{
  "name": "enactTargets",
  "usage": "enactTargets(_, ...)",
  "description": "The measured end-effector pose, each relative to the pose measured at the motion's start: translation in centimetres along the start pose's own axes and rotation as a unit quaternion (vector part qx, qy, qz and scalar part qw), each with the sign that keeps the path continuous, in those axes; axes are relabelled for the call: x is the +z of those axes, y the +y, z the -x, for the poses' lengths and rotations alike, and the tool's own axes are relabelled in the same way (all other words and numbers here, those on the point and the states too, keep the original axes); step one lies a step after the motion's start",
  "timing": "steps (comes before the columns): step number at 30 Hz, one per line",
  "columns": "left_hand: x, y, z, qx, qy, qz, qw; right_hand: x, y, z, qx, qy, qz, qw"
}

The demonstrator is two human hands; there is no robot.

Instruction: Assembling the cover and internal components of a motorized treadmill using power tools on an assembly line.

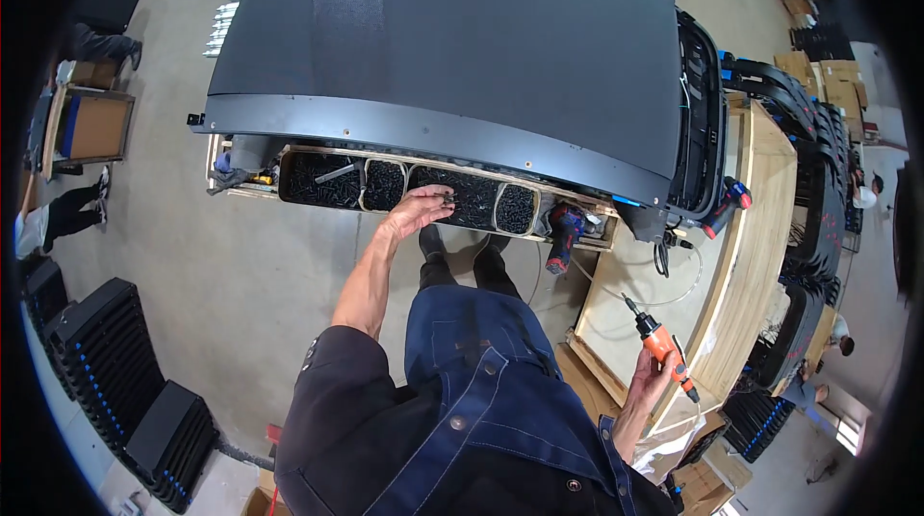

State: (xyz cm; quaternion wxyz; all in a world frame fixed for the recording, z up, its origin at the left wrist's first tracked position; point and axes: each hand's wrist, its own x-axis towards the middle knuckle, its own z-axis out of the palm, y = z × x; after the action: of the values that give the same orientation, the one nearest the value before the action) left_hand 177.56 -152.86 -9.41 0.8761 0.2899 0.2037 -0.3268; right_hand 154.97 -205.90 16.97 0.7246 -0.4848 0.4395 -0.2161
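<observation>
My left hand (421, 208) reaches into a long wooden tray (318, 152) of small black screws (474, 196) under the front edge of a big black panel (452, 44). Its fingers are curled on a few screws in the middle compartment. My right hand (651, 374) is held out to the right and grips an orange electric screwdriver (658, 339), bit pointing up and to the left, with a cable hanging off its rear end.
A red and blue cordless drill (561, 232) lies at the tray's right end. A wooden bench (760, 227) stands to the right. Stacks of black parts (115, 372) sit on the floor at left. Other people stand at the far left and far right.
</observation>
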Motion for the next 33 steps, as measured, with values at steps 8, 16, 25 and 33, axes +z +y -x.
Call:
enactTargets(8,-0.6,0.6,-1.1,-0.035,-0.014,0.057,0.998,2.7,-8.1,2.9,-0.14,-0.077,-0.187,0.969)
enactTargets(16,1.6,0.2,1.9,0.02,0.021,-0.065,0.997,14.1,-7.9,3.4,0.095,-0.258,-0.486,0.83)
enactTargets(25,15.1,-0.4,8.7,0.018,-0.035,-0.252,0.967,21.1,-0.2,7.7,-0.056,-0.238,-0.161,0.956)
enactTargets(33,23.1,-0.8,11.8,0.015,-0.127,-0.362,0.924,25.9,-1.4,9.4,-0.043,-0.278,-0.119,0.952)
